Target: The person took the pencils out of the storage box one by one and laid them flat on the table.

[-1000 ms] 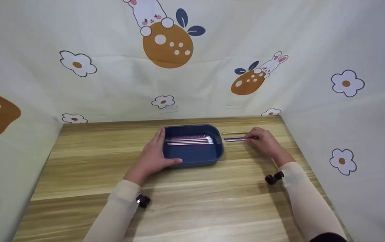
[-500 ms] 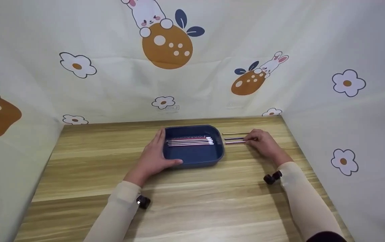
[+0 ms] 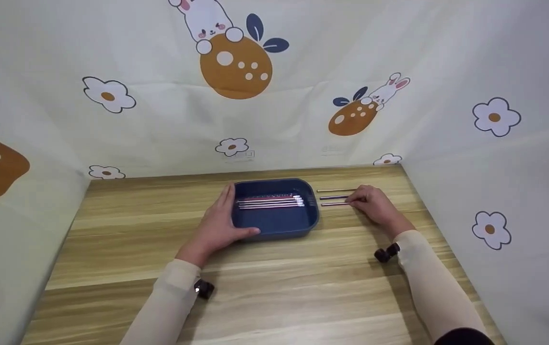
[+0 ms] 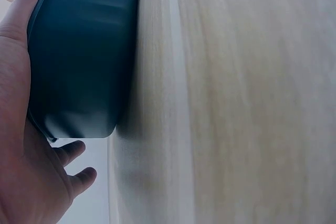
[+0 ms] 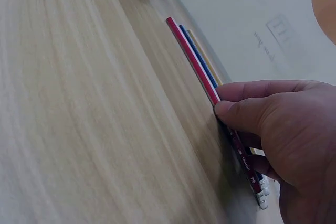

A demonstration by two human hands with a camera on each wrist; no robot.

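While wide left grip [image 3: 217,221] holds tray [image 3: 278,223], right grip [image 5: 295,127] pinches pencil [image 5: 193,60].

The table [image 3: 274,292] bears a box [image 3: 276,235] against the left hand [image 3: 216,220] and, side by side at the right hand [image 3: 373,203], a red pencil [image 5: 194,62], a blue pencil [image 5: 199,56] and a gold pencil [image 5: 203,54].

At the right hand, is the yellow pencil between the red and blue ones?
No, the blue pencil lies between the red pencil and the yellow pencil.
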